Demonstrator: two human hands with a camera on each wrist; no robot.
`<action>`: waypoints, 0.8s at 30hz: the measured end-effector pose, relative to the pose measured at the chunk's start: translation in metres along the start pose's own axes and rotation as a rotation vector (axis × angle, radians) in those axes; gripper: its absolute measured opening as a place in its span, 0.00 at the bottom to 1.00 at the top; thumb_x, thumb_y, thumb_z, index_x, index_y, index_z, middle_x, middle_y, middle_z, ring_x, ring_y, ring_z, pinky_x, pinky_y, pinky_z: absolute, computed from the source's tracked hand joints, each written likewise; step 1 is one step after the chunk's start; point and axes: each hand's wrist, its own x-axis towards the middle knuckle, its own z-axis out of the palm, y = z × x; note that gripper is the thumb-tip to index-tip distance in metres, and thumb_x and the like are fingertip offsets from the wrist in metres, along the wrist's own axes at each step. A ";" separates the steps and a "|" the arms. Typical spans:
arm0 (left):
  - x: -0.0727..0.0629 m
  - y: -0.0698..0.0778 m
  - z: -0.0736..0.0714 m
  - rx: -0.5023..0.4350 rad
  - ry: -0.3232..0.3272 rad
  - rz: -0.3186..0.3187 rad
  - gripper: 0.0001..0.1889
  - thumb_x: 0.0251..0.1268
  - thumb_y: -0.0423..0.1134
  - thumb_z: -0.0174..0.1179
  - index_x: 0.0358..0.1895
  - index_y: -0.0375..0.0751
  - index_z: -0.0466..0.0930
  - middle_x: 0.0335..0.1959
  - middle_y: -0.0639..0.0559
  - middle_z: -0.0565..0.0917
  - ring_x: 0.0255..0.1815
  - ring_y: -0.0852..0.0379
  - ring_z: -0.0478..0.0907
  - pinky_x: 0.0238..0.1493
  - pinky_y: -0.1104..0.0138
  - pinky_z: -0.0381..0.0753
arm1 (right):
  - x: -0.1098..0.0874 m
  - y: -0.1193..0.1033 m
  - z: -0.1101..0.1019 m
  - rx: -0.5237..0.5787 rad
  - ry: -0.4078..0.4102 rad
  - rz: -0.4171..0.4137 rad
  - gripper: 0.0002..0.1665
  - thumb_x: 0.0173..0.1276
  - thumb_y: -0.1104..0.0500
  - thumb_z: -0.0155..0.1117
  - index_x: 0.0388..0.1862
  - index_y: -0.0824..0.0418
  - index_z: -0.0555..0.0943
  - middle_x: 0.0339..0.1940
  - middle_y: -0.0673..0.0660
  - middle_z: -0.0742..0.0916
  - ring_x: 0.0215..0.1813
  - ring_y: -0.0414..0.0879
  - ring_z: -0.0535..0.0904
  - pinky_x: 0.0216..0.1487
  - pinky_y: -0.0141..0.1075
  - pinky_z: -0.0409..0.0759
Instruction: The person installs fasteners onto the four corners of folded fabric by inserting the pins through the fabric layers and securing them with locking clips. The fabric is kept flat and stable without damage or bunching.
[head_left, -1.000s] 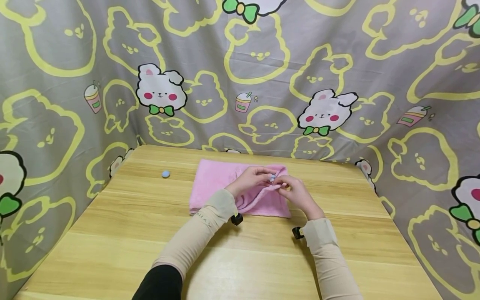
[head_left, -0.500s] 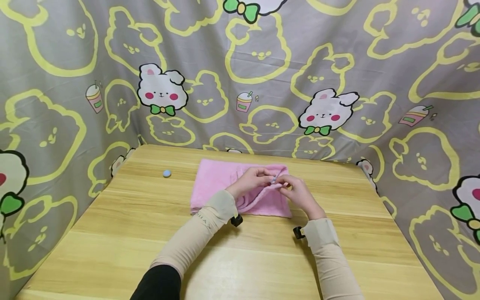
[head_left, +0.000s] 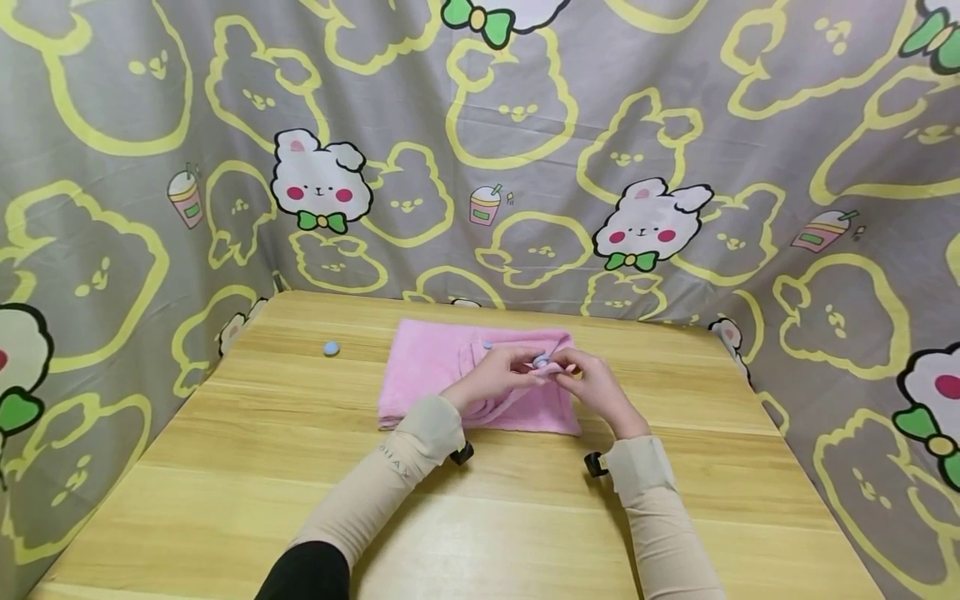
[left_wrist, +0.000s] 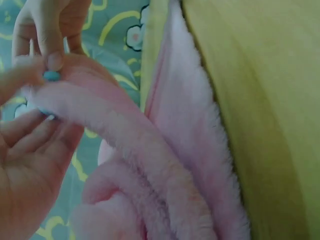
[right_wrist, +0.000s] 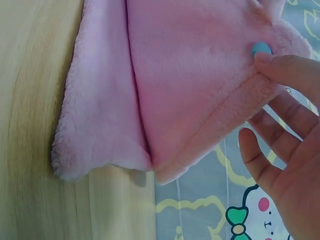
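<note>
A folded pink plush blanket [head_left: 427, 358] lies at the back of the table, one edge lifted. My left hand [head_left: 491, 377] holds that edge from the left; in the left wrist view its fingers lie under a blue piece [left_wrist: 46, 111] on the underside, the thumb blurred above. From the right, my right hand [head_left: 594, 385] pinches the same edge. The right wrist view shows its thumb on a small round blue button-like fastener [right_wrist: 261, 49], with the other fingers below the cloth. Another blue fastener [head_left: 487, 345] sits on the blanket, left of the hands.
A loose blue round piece [head_left: 332, 348] lies on the wooden table [head_left: 480, 517] to the left of the blanket. Behind the table hangs a grey curtain [head_left: 420, 83] with cartoon rabbits. Black wrist cameras are strapped under both sleeves.
My left hand has shifted slightly left and lower, its fingers spread from the fastener, which shows more. The blue fastener on the blanket has come into sight. My right hand stays put.
</note>
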 end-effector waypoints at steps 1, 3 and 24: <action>-0.001 0.000 0.001 0.024 0.016 0.001 0.27 0.64 0.35 0.63 0.67 0.39 0.72 0.59 0.45 0.82 0.55 0.54 0.82 0.56 0.70 0.80 | 0.000 0.000 0.000 0.005 -0.007 0.009 0.10 0.60 0.71 0.67 0.39 0.61 0.83 0.36 0.56 0.88 0.38 0.47 0.81 0.43 0.46 0.82; -0.003 -0.001 0.004 0.068 0.058 -0.001 0.25 0.65 0.33 0.61 0.66 0.37 0.72 0.60 0.44 0.81 0.54 0.54 0.82 0.54 0.71 0.81 | 0.000 -0.001 -0.001 0.016 -0.022 0.028 0.10 0.60 0.71 0.67 0.40 0.61 0.82 0.36 0.57 0.88 0.38 0.48 0.82 0.43 0.47 0.81; -0.010 -0.010 -0.001 -0.034 0.419 -0.188 0.14 0.65 0.38 0.62 0.51 0.36 0.83 0.43 0.42 0.88 0.45 0.50 0.84 0.51 0.62 0.83 | -0.007 -0.001 -0.044 0.012 0.085 0.134 0.14 0.63 0.64 0.68 0.48 0.64 0.81 0.40 0.61 0.88 0.44 0.53 0.82 0.46 0.48 0.79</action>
